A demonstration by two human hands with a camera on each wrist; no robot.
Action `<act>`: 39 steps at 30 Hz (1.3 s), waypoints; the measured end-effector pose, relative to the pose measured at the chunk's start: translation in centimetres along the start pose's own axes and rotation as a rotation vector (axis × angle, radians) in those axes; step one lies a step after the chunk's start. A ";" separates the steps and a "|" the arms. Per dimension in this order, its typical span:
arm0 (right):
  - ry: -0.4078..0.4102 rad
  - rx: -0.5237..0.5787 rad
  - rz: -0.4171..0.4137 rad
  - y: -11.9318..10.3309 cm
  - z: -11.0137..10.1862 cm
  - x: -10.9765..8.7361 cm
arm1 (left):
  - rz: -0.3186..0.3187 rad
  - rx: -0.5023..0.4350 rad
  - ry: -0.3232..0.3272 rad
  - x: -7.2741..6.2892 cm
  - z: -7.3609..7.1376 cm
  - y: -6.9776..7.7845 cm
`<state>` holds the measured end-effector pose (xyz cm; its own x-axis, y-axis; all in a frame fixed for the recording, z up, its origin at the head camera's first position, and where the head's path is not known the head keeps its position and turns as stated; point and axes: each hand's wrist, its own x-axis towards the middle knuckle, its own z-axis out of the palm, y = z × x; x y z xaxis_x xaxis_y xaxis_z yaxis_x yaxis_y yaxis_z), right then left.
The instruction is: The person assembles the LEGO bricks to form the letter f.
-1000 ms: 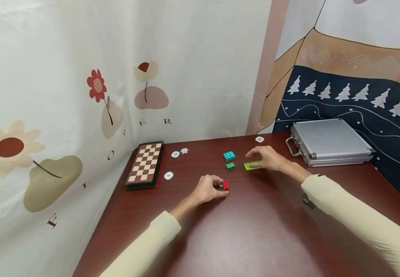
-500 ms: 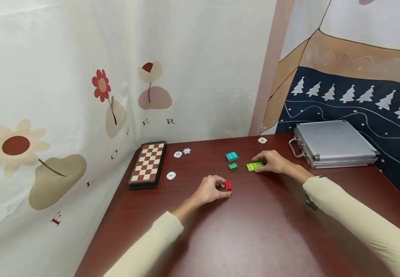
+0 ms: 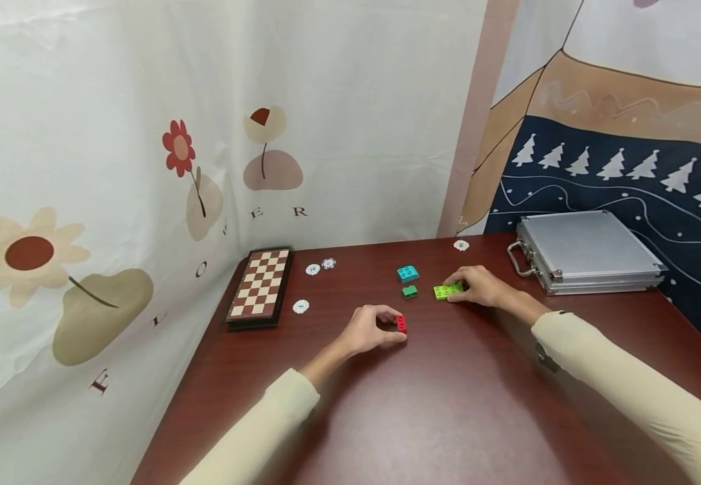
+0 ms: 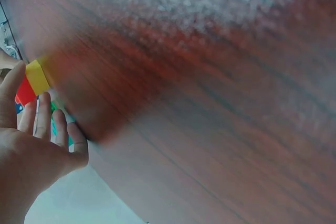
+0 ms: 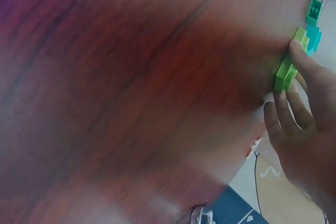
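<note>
My left hand [image 3: 368, 331] pinches a red toy building brick [image 3: 401, 323] between thumb and fingers over the table. The left wrist view shows a yellow brick [image 4: 38, 78] joined to the red one. Farther right, my right hand [image 3: 477, 285] grips a lime-green studded brick [image 3: 444, 292] by its right part, thumb at the near side and fingers at the far side. In the right wrist view this lime brick [image 5: 285, 73] sits low by the table. A small green brick [image 3: 409, 292] and a teal brick with a sloped end [image 3: 407, 273] lie left of it.
On the dark red table [image 3: 447, 404], a checkered board [image 3: 259, 283] lies at the left. Several poker chips, such as one white chip [image 3: 301, 306], lie toward the back. A silver case [image 3: 589, 249] stands at the back right, before printed curtains [image 3: 350, 121].
My right hand has come down round the lime-green brick, its thumb now at the near side. The left hand keeps its pinch on the red brick. The head view has shifted slightly.
</note>
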<state>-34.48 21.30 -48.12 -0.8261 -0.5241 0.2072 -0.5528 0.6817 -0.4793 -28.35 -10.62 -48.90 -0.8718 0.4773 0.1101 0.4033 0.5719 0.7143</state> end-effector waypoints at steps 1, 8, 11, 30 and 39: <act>0.006 -0.001 -0.004 -0.1 0.0 0.0 | -0.001 -0.003 0.003 0.0 0.0 0.0; -0.003 0.016 -0.020 -1.2 -0.1 -0.5 | -0.020 -0.016 0.006 0.1 0.1 -0.1; -0.004 0.026 -0.030 -2.0 -0.3 -0.7 | -0.035 -0.012 0.003 0.2 0.0 -0.1; 0.003 0.114 -0.155 -7.0 0.9 -1.0 | -0.052 -0.001 -0.003 0.0 0.1 0.1; 0.001 0.131 -0.215 -8.7 2.2 -0.5 | -0.025 -0.002 0.001 0.1 0.0 0.1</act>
<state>-28.97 14.53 -45.91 -0.6913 -0.6492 0.3172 -0.6968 0.4827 -0.5305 -28.43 -10.50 -48.87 -0.8819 0.4622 0.0928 0.3808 0.5824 0.7182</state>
